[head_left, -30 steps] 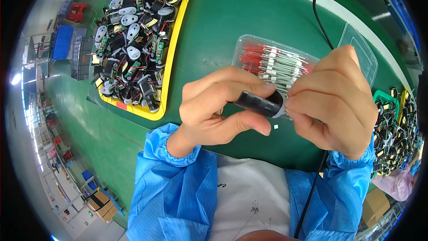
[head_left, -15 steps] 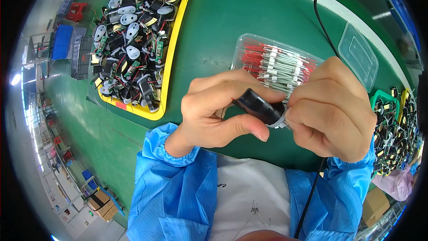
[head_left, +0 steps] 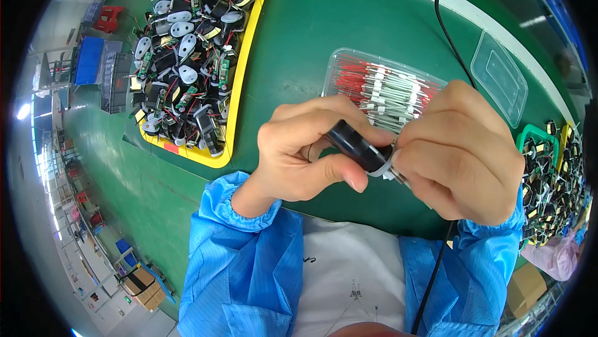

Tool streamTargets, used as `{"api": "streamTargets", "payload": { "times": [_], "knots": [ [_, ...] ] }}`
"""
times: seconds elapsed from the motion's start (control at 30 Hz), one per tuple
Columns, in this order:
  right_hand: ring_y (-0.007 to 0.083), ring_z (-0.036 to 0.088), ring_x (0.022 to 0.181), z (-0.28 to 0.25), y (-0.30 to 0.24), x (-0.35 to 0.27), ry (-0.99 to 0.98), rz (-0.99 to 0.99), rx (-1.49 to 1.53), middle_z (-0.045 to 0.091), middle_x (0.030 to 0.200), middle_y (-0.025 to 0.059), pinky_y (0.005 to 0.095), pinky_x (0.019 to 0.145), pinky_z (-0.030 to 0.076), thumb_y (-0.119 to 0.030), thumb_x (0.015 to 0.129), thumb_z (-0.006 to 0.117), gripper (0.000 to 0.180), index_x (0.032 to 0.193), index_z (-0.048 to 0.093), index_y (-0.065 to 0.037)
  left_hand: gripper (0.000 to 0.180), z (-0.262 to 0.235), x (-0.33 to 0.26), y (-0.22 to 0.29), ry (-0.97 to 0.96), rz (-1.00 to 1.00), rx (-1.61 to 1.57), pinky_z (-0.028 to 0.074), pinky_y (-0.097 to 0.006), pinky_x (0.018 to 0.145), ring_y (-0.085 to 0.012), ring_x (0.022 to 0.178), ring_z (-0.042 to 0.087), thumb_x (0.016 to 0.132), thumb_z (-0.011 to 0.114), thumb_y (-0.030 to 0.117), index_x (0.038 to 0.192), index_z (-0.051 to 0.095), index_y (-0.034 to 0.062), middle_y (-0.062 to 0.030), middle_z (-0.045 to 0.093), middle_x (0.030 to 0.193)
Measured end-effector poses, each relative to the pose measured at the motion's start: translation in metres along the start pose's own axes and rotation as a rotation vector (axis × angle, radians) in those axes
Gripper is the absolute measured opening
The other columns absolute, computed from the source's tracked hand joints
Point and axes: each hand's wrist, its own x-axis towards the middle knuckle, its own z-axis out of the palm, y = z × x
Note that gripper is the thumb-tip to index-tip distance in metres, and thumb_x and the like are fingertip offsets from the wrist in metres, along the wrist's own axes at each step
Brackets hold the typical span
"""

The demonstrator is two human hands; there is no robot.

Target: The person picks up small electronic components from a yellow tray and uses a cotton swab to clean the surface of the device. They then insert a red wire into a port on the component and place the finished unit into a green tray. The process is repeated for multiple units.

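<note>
Between the thumb and fingers of my left hand [head_left: 293, 150] is a glossy black cylindrical part [head_left: 354, 145] with a grey collar at its lower right end. It is held tilted above the table. My right hand [head_left: 464, 156] is closed in a pinch right at that collar, where small white and metallic bits show by the fingertips. What the right fingertips grip is mostly hidden behind them. Just beyond both hands lies a bundle of red and white wires [head_left: 389, 91] with white connectors, in a clear plastic box [head_left: 331, 63].
A yellow tray [head_left: 248, 44] heaped with black and grey parts, green circuit boards and wires stands at the left. A clear lid [head_left: 500, 78] lies at the far right, near a black cable [head_left: 443, 22]. Further right, a green basket [head_left: 528, 132] holds similar parts.
The black cylindrical part and my left thumb have shifted slightly left, and more of the collar end shows. My right hand keeps its pinch there.
</note>
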Motion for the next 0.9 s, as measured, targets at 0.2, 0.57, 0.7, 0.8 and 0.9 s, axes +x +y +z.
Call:
{"api": "streamTargets", "payload": {
  "times": [0.2,0.57,0.7,0.8,0.9],
  "knots": [
    [0.0248,0.051,0.058,0.004,0.008,-0.005,0.041,-0.018,0.065,0.06,0.075,0.0115,0.0315,0.048,0.037,0.002,0.058,0.072,0.024,0.079,0.062,0.001,0.051,0.0,-0.002,0.001,0.003,-0.077,-0.1,0.047,-0.024,0.045,-0.015,0.053,0.058,0.074,0.074,0.035,0.091,0.061,-0.0114,-0.0184,0.06,0.077],
    [0.0214,0.053,0.058,-0.008,0.013,0.002,0.02,0.029,0.141,0.063,0.073,0.0113,0.0298,0.049,0.037,-0.005,0.067,0.072,0.016,0.079,0.064,0.0,0.048,-0.002,0.004,-0.004,-0.016,0.017,-0.062,0.048,-0.024,0.049,-0.0164,0.057,0.06,0.075,0.074,0.032,0.094,0.062,-0.0111,-0.0198,0.061,0.081],
    [0.0211,0.054,0.059,-0.01,0.015,0.003,0.015,0.025,0.135,0.063,0.073,0.0114,0.0296,0.05,0.037,-0.006,0.068,0.071,0.015,0.079,0.064,0.001,0.047,-0.001,0.004,-0.002,-0.015,-0.015,-0.088,0.05,-0.026,0.052,-0.0172,0.06,0.061,0.075,0.075,0.028,0.095,0.062,-0.0115,-0.0206,0.061,0.083],
    [0.0214,0.054,0.059,-0.001,0.016,-0.002,0.029,0.004,0.121,0.063,0.073,0.0114,0.0296,0.05,0.037,-0.008,0.07,0.071,0.014,0.079,0.064,0.001,0.045,0.001,0.001,-0.004,0.009,-0.03,-0.114,0.05,-0.026,0.052,-0.017,0.061,0.061,0.074,0.076,0.026,0.094,0.062,-0.0115,-0.021,0.061,0.083],
    [0.0216,0.054,0.061,-0.002,0.016,-0.001,-0.004,0.009,0.082,0.062,0.074,0.0117,0.0299,0.051,0.039,-0.011,0.071,0.071,0.016,0.079,0.064,0.001,0.049,-0.001,0.0,-0.003,-0.014,-0.109,-0.157,0.05,-0.026,0.052,-0.0172,0.061,0.061,0.074,0.076,0.023,0.103,0.059,-0.011,-0.0205,0.061,0.085]
  ]
}}
